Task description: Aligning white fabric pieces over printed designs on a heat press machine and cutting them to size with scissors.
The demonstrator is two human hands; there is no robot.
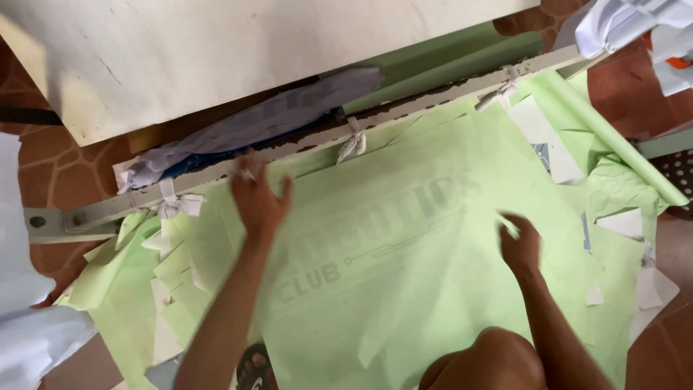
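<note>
Now two hands (258, 198) (520, 245), one green sheet (404, 238)

A large pale green sheet (433, 238) lies flat and spread wide, faint mirrored lettering showing through it from beneath (no telling which face is up). Its far edge, toward 12 o'clock, runs along a slanted whitish bar (325, 148). Toward 5 o'clock its near edge curls slightly. A small pale scrap (509, 226) sits at 3 o'clock.

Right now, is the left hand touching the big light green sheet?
Touching. The head view shows the left hand lying flat on the light green sheet, fingers spread near the frame bar.
</note>
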